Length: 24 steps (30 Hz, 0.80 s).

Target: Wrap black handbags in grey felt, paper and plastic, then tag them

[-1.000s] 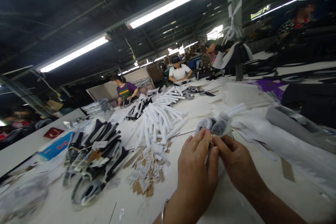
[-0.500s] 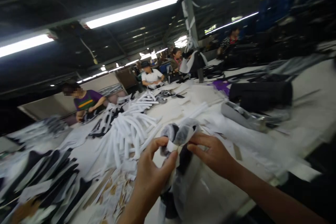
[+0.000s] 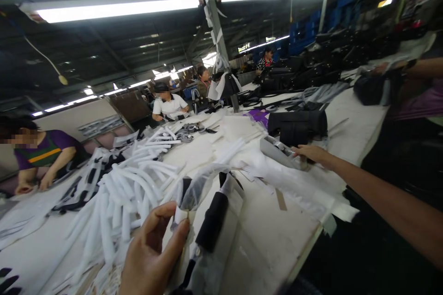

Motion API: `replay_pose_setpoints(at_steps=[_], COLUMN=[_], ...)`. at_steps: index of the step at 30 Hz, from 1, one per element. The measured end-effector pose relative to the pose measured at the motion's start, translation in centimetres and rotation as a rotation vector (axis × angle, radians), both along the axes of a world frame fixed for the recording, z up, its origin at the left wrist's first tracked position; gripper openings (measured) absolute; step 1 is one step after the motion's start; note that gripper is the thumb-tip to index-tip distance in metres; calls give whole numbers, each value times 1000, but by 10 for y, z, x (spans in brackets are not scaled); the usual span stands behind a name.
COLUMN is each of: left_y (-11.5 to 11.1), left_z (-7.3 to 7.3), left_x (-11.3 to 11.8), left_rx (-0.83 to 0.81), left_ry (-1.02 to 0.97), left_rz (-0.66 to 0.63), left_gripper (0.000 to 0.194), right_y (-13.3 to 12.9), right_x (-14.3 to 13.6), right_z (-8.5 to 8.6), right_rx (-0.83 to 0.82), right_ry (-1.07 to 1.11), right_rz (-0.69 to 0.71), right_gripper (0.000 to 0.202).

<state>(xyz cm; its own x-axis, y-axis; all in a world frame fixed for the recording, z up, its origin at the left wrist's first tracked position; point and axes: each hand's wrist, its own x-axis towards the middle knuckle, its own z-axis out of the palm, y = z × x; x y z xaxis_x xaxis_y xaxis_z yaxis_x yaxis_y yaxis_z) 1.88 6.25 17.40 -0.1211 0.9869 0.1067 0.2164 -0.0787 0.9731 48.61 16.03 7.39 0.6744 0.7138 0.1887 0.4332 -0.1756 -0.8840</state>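
Observation:
Between the thumb and forefinger of my left hand [image 3: 155, 244] is a white paper band [image 3: 181, 215], closed around part of a clear plastic-wrapped strap. The strap's black padded piece [image 3: 212, 221] slants down toward me inside the cloudy plastic. My right hand [image 3: 313, 154] is stretched away to the right, its fingers closed together at the near end of a grey object [image 3: 275, 151] with shiny metal parts. What lies under those fingertips is hidden.
White foam tubes [image 3: 121, 189] are heaped left of my hands. A black roll-shaped bundle [image 3: 297, 124] lies behind the grey object, near purple fabric [image 3: 258, 117]. White sheeting [image 3: 297, 184] covers the table's right part. A co-worker [image 3: 48, 156] works at far left; another person's arm [image 3: 424, 68] reaches in from the right.
My right hand has left the plastic-wrapped strap and moved right to the grey object. My left hand still pinches the paper band. The view has swung right.

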Motion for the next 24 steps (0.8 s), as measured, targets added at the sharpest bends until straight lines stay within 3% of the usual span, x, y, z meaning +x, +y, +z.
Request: replay_pose_setpoints(at_steps=[2, 5, 10, 14, 20, 24], left_y=[0, -1, -2, -2, 0, 2], left_z=[0, -1, -2, -2, -6, -7], left_x=[0, -1, -4, -6, -7, -6], left_rx=[8, 27, 12, 3, 12, 30], left_ry=[2, -3, 8, 0, -7, -18], left_rz=[13, 29, 7, 8, 20, -15], left_gripper=[63, 63, 63, 63, 64, 61], right_y=[-3, -8, -29, -52, -76, -85], right_x=[-2, -2, 6, 7, 2, -12], right_z=[-1, 5, 20, 8, -20, -8], right_rx=[-64, -85, 2, -60, -83, -35], right_ry=[110, 246, 393, 475, 396, 276], right_rz=[122, 200, 206, 202, 158, 123], right_gripper=[23, 33, 34, 25, 23, 24])
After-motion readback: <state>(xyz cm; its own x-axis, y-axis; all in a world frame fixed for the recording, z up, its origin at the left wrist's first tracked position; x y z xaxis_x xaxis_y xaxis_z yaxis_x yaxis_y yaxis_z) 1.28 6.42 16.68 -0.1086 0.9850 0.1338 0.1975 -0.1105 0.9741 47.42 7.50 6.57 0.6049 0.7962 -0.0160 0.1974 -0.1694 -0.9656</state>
